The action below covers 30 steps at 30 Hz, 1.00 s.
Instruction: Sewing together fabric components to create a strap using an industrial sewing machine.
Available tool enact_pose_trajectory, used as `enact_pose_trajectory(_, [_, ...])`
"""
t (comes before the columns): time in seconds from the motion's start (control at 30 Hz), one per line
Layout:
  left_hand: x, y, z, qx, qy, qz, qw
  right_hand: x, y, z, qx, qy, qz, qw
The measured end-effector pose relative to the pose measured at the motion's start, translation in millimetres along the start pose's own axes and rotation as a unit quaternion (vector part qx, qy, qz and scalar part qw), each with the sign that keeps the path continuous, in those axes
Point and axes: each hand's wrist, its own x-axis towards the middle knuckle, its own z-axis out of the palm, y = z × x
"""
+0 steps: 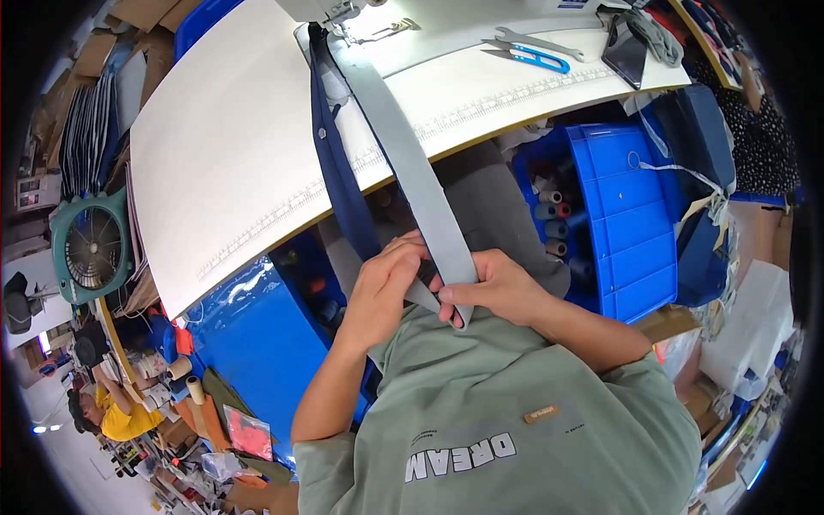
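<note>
A long fabric strip (405,129), grey with a navy edge, runs from under the sewing machine (339,13) over the table's front edge to my lap. Its lower end, folded to a point, is pinched between the thumb and fingers of my right hand (502,287). My left hand (386,279) is closed at the strip's left side, gripping the fabric there; its fingertips are partly hidden. Beside the grey length hangs a navy fabric length (335,163) with a small pale button-like spot, passing down behind my left hand.
On the white table (223,154) lie blue-handled thread snips (532,58), a wrench (536,43) and a dark phone (625,51). Below right, a blue crate (627,223) stands next to several thread spools (556,229). A green fan (92,245) is at left; a person in yellow (129,419) works beyond.
</note>
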Motion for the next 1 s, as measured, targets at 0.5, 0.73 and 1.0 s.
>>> enact_pose_trajectory(0.5, [-12,1,20,-0.065,0.012,-0.093,0.994,-16,12,11,-0.023,0.059,-0.042,0.997])
enact_pose_trajectory(0.73, [-13,-22,20,-0.026,0.033,-0.050,0.998,-11,7,0,-0.170,0.081,-0.015,0.982])
enact_pose_trajectory(1.0, [-11,4,16,-0.035,0.007,-0.103,0.994,22,7,-23,-0.537,0.232,-0.506,0.634])
